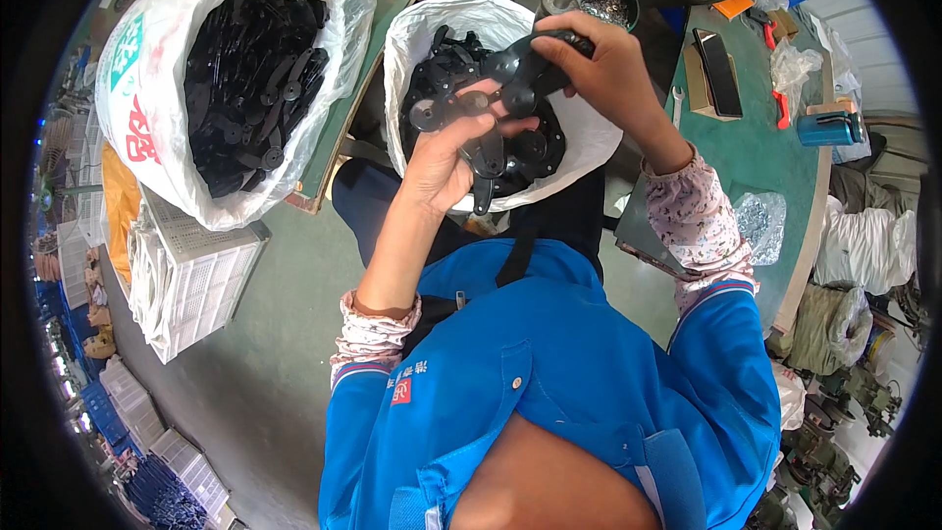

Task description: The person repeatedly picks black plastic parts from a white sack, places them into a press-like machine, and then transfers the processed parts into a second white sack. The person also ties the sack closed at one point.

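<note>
Over an open white woven sack [599,152] in front of me, both hands work with black, flat, arm-shaped parts that have round ends. My left hand [439,162], palm up, has its fingers closed around a few such black parts [484,152]. Held by my right hand [613,64] are more black parts [535,61], pinched between thumb and fingers and reaching toward the left hand. Similar pieces fill the bottom of the sack, partly hidden by my hands. To the left, a big white plastic bag [147,103] holds many black parts [250,88] of similar shape.
A green table [785,186] at the right carries a phone [722,72] on a stand, a wrench [677,106], a blue bottle [829,129] and a clear bag of small pieces [761,221]. White crates [211,285] stand below the left bag. A bowl of metal bits [610,2] is beyond the sack.
</note>
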